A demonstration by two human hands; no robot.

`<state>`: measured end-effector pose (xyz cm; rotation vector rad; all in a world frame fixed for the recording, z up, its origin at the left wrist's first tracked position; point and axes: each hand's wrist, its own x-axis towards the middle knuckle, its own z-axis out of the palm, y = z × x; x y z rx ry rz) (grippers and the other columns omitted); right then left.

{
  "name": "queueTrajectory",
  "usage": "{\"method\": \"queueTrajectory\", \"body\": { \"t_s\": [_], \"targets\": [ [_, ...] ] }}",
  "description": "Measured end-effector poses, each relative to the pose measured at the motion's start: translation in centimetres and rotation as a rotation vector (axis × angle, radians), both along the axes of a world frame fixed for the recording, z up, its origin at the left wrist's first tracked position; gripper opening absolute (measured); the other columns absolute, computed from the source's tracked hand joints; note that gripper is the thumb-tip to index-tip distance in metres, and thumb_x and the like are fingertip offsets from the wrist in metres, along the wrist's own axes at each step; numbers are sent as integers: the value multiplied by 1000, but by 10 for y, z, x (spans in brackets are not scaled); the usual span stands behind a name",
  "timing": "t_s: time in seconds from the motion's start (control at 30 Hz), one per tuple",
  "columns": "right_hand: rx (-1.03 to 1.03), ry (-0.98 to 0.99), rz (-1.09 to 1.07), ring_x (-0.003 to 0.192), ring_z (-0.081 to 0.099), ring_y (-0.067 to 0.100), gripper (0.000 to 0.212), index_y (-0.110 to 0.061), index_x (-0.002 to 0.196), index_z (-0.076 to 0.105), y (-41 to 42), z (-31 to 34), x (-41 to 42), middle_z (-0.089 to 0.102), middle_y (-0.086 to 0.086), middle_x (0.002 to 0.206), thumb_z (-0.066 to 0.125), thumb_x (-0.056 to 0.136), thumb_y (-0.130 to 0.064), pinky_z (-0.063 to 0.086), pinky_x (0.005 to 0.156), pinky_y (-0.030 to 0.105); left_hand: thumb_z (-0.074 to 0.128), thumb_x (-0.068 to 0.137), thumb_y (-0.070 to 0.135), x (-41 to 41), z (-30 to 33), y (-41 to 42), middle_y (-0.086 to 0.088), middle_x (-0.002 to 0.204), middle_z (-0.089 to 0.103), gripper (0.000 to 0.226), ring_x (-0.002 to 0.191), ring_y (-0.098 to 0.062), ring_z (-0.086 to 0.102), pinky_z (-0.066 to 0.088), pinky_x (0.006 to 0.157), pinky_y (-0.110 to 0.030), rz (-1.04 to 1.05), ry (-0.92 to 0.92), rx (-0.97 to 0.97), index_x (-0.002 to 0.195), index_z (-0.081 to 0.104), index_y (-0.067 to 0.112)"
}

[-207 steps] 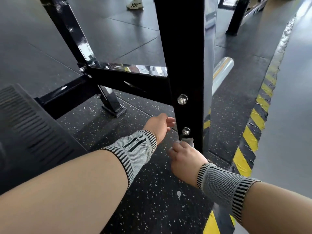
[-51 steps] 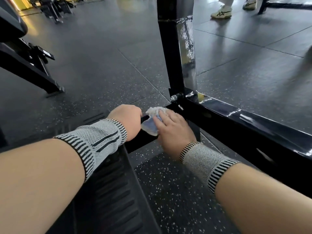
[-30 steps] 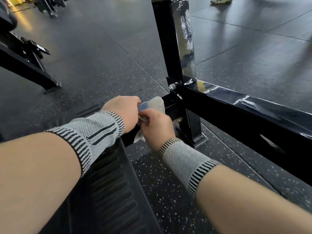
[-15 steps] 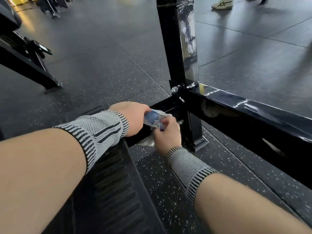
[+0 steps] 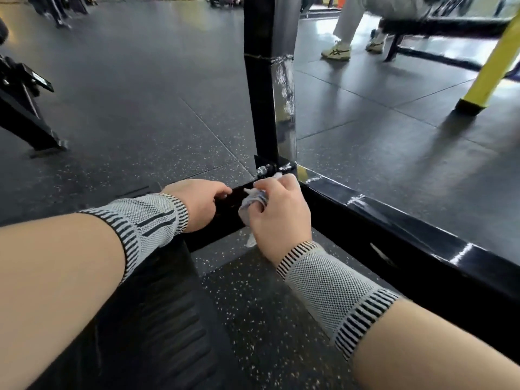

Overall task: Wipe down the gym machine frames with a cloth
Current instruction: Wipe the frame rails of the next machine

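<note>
Right hand has its fingers curled round a bunched pale cloth, held against the low black cross rail of the machine frame, just short of the corner joint where the upright post meets the long floor rail. A tail of cloth hangs below the fist toward the speckled floor. Left hand rests on the same cross rail just beside the cloth, fingers loosely bent; cannot tell whether it grips the rail or only steadies on it. A bolt sits at the joint, just above the cloth. Progress, as judged: the post's side face shows pale streaks and the long rail's top face shows glossy smears, which may be wipe marks or mere reflections; cannot say which. Work is at the cross rail near the joint. Likely left: the joint and bolt, the rest of the long rail toward the near right, the post's upper part out of view. Other machines stand well apart at the left edge and far right.
</note>
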<state>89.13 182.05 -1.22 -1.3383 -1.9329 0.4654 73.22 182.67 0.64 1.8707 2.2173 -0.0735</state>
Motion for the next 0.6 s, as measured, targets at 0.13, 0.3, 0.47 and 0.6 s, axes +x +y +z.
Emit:
{"method": "queueTrajectory", "body": {
  "t_s": [0.13, 0.3, 0.47, 0.6],
  "targets": [
    [312, -644, -41, 107, 48, 29, 17, -14, 100, 67, -1, 48, 39, 56, 7, 109, 56, 89, -21, 40, 90, 40, 33, 90, 6, 19, 9, -7, 10, 142, 50, 65, 121, -17, 53, 44, 95, -27, -99, -37, 3, 144, 36, 43],
    [-99, -1109, -74, 140, 25, 37, 52, 3, 146, 24, 17, 33, 61, 26, 24, 151, 30, 99, -16, 23, 115, 46, 36, 97, 8, 57, 15, -3, 10, 160, 18, 60, 145, -11, 20, 22, 116, -27, -321, -70, 106, 153, 19, 24],
    [-244, -1161, 54, 142, 23, 34, 75, -1, 150, 10, 70, 29, 33, 17, 17, 156, 53, 92, -23, 35, 109, 48, 44, 92, 2, 66, 6, 9, 4, 162, -6, 78, 149, -13, -2, 11, 121, -41, -289, 13, 26, 154, -1, 17],
    [-402, -1241, 13, 135, 35, 34, 68, -5, 148, 24, 64, 39, 34, 33, 12, 150, 56, 90, -21, 40, 104, 50, 46, 90, 1, 71, -1, 19, 7, 161, -15, 86, 148, -13, -8, 6, 121, -44, -269, -15, 62, 153, -9, 19]
  ]
}}
